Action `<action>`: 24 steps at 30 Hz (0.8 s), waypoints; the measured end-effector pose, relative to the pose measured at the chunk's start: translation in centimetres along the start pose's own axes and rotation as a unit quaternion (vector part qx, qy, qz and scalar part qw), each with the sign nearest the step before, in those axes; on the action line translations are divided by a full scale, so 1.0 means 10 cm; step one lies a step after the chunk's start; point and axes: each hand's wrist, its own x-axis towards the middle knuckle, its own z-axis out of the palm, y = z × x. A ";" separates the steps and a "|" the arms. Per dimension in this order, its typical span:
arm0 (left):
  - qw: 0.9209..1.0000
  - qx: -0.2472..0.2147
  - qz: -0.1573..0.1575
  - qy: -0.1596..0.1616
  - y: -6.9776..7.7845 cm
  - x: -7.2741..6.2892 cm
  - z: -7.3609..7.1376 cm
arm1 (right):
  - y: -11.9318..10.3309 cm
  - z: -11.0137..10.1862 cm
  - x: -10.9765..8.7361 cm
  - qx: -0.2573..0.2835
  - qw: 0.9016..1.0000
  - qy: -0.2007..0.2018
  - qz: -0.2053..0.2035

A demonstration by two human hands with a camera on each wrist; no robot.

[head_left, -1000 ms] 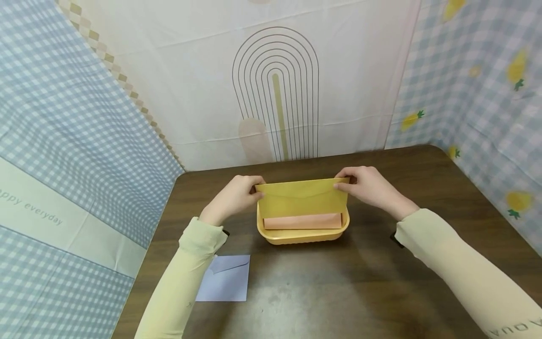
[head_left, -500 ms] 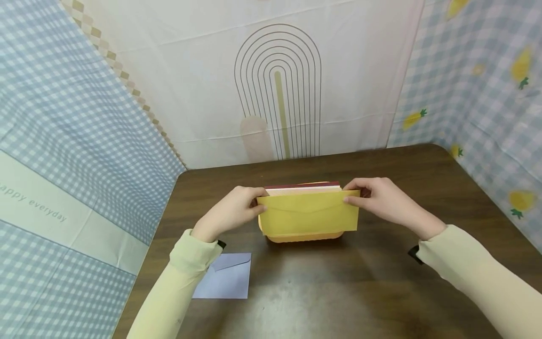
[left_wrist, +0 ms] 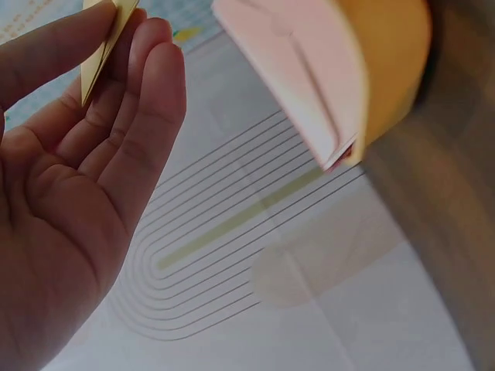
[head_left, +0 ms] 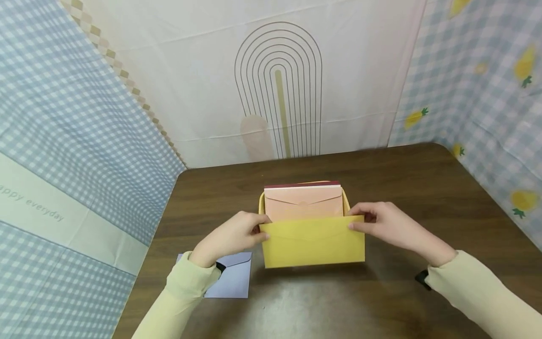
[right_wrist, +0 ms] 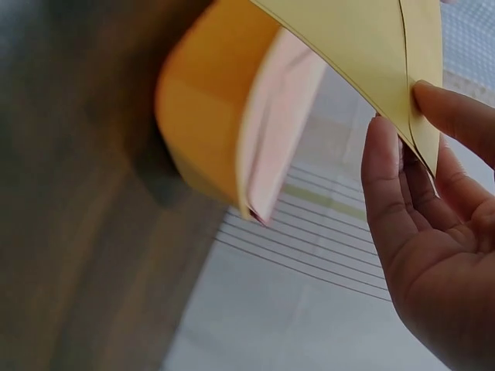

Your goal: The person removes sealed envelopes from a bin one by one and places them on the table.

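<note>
A yellow envelope (head_left: 314,242) is held up by its two upper corners in front of the basket. My left hand (head_left: 233,238) pinches its left corner between thumb and fingers, and my right hand (head_left: 387,228) pinches the right one. Behind it stands a yellow basket (head_left: 346,203), its lower front covered by the envelope in the head view. A pink envelope (head_left: 302,200) is upright inside, with white and dark red edges showing behind it. Both wrist views show the basket apart from the yellow envelope (right_wrist: 363,46).
A lavender envelope (head_left: 235,278) lies on the brown wooden table (head_left: 296,310) at the left, partly under my left sleeve (head_left: 182,287). A patterned cloth (head_left: 203,94) hangs behind the table, with checked cloth at both sides.
Both hands have brought the yellow envelope from over the basket towards me and down, in front of it. The pink envelope behind has come into fuller view. The lavender one stays put.
</note>
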 end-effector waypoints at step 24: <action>0.998 -0.039 -0.033 -0.032 -0.30 -0.15 0.68 | 0.38 0.57 -0.22 0.063 0.996 -0.049 0.039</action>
